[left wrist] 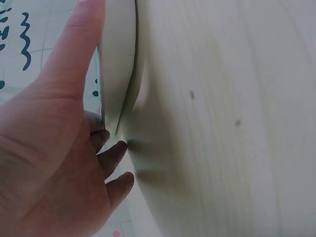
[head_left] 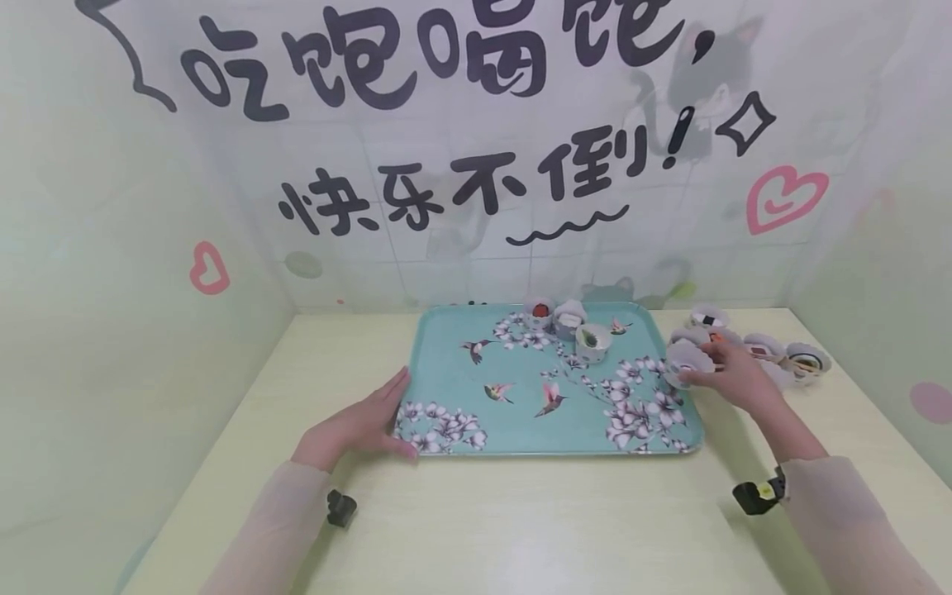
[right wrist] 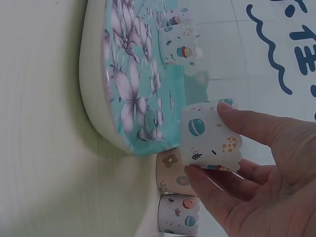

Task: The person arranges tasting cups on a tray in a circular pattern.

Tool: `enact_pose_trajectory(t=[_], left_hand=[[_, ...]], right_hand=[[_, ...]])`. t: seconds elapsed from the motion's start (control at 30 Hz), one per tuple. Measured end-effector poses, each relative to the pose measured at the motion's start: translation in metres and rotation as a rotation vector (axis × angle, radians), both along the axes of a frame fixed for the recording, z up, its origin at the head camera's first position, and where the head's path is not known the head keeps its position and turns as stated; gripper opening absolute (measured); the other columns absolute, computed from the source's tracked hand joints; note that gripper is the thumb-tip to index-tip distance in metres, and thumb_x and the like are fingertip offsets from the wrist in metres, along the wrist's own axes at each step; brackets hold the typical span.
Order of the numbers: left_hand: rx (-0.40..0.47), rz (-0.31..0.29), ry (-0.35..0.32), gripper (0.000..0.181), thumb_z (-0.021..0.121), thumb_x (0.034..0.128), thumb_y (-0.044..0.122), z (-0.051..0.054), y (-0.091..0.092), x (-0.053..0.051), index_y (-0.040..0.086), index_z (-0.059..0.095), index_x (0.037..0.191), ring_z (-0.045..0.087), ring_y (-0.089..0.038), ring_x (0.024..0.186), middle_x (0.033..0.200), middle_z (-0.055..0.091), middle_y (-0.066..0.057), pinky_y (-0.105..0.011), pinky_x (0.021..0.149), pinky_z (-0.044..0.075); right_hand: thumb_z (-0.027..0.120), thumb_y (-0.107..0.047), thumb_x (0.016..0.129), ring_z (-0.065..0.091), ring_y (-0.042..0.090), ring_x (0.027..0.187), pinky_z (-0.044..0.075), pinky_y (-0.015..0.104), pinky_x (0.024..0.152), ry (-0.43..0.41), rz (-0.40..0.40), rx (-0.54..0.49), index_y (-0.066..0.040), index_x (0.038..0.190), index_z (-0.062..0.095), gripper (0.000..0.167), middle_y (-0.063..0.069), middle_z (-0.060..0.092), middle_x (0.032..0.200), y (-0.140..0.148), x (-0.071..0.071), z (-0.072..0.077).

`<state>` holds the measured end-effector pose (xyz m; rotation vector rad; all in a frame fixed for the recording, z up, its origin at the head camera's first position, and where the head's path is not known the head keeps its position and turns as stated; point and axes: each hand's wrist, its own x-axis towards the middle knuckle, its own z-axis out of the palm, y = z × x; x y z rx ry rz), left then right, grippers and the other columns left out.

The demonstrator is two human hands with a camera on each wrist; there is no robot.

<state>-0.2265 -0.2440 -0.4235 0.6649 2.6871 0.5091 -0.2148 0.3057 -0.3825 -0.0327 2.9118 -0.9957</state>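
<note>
My right hand (head_left: 736, 376) pinches a white paper baking cup (head_left: 686, 360) between thumb and fingers, at the right edge of a turquoise tray (head_left: 446, 359) with flowers and birds. In the right wrist view the held cup (right wrist: 210, 140) shows printed macarons and cookies; its contents are hidden there. My left hand (head_left: 363, 420) rests against the tray's left side, fingers along the edge and thumb near the front corner. On the tray's back part stand 3 cups: one with something red (head_left: 540, 316), one with something white (head_left: 569, 319), one with something green (head_left: 592, 344).
Right of the tray several more filled paper cups cluster on the pale wooden table (head_left: 506, 521), among them a far cup (head_left: 709, 319) and a rightmost cup (head_left: 806, 364). A translucent printed curtain (head_left: 461, 273) stands behind, with side panels at left and right.
</note>
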Motion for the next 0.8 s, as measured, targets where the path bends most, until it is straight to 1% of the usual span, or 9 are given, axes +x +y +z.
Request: enact_pose_trajectory(t=[0.1,0.27,0.47,0.7,0.8], left_hand=[[0.000,-0.004,0.000,0.135,0.080,0.0704,0.061,0.000,0.000,0.000,-0.003,0.000,0.158,0.009,-0.044,0.154,0.168,-0.005,-0.021,-0.056,0.125,0.020],[-0.001,-0.005,0.003,0.135,0.080,0.0701,0.061,-0.001,0.000,0.000,-0.003,0.000,0.158,0.009,-0.044,0.153,0.168,-0.004,-0.021,-0.056,0.125,0.021],[-0.006,-0.006,0.004,0.135,0.080,0.0699,0.061,-0.002,0.000,-0.001,-0.003,0.000,0.158,0.009,-0.044,0.154,0.168,-0.005,-0.021,-0.056,0.125,0.021],[-0.001,-0.006,0.004,0.135,0.080,0.0701,0.061,-0.003,0.000,-0.001,-0.004,0.000,0.158,0.009,-0.044,0.154,0.167,-0.005,-0.021,-0.055,0.125,0.020],[0.001,-0.008,0.006,0.135,0.080,0.0704,0.061,-0.003,-0.001,-0.001,-0.004,0.000,0.158,0.009,-0.044,0.154,0.167,-0.005,-0.021,-0.056,0.125,0.020]], right_hand=[[0.069,-0.030,0.094,0.038,0.060,0.131,0.042,0.067,0.105,-0.009,0.002,-0.001,0.022,0.140,0.035,0.077,0.044,0.029,0.149,-0.004,0.000,0.002],[0.070,-0.032,0.094,0.042,0.058,0.127,0.044,0.066,0.102,-0.001,0.011,0.008,0.020,0.138,0.039,0.074,0.043,0.043,0.138,-0.010,-0.002,0.002],[0.070,-0.032,0.093,0.044,0.058,0.126,0.046,0.066,0.101,0.006,0.031,0.010,0.017,0.137,0.042,0.072,0.042,0.046,0.137,-0.019,-0.004,0.001],[0.069,-0.034,0.094,0.042,0.058,0.131,0.048,0.065,0.102,-0.046,0.024,-0.009,0.015,0.143,0.037,0.076,0.040,0.042,0.143,-0.029,-0.005,0.004],[0.070,-0.031,0.093,0.045,0.057,0.128,0.049,0.064,0.099,-0.025,0.031,-0.019,0.015,0.140,0.041,0.072,0.039,0.046,0.139,-0.034,-0.005,0.003]])
